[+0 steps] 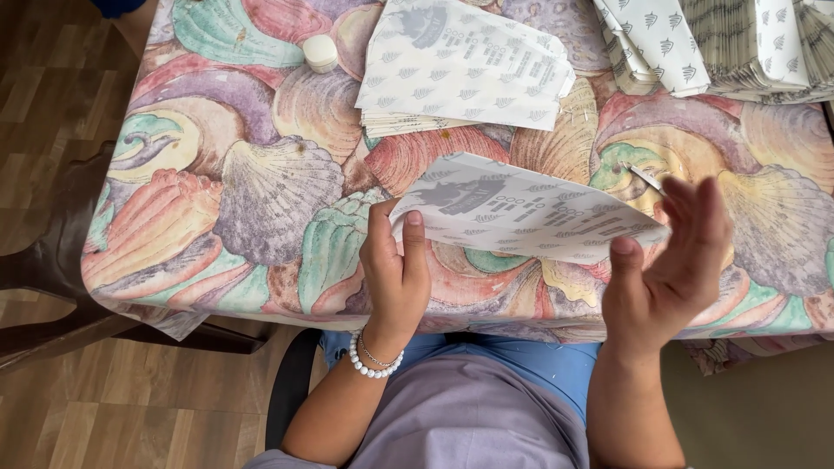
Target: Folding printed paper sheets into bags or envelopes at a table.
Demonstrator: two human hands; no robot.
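Paper bag (521, 213), light and floppy, pinched at its left edge by left hand (395, 269); right hand (673, 252) open, supporting the far end.

I see a small white jar (320, 52) far left on the shell-print tablecloth (261, 191), paper stacks (738, 43) far right.

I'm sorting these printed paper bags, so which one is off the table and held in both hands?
The single paper bag nearest the person, held between the left hand and right hand; the other bags lie stacked farther back on the tablecloth.
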